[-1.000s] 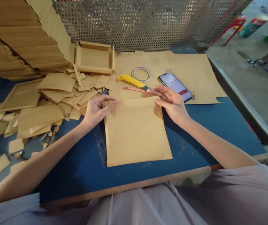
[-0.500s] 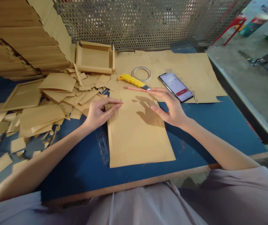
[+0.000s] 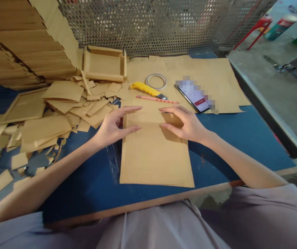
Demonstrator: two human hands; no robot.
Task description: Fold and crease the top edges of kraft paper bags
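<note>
A tan paper sheet (image 3: 156, 159) lies flat before me, its near edge close to the table's front. Over its upper left part is my left hand (image 3: 114, 125), thumb and fingers apart, holding nothing. My right hand (image 3: 186, 123) is over the upper right part, its thumb and fingers also apart and nothing between them. Beyond the hands lie a pink pencil (image 3: 156, 99), a yellow cutter (image 3: 145, 89) with its blade to the right, and a roll of tape (image 3: 156, 81). A phone (image 3: 194, 97) rests on brown paper at the right.
Cardboard scraps (image 3: 47, 128) cover the blue table (image 3: 226, 138) at the left. Behind them stand an open cardboard tray (image 3: 104, 64) and a tall cardboard stack (image 3: 16, 38). A perforated metal panel (image 3: 164, 27) borders the back. A clear ruler (image 3: 113, 162) lies left of the sheet.
My left hand has opened from a pinch and moved slightly right. My right hand has drawn back from the pencil toward the sheet. The sheet has turned slightly.
</note>
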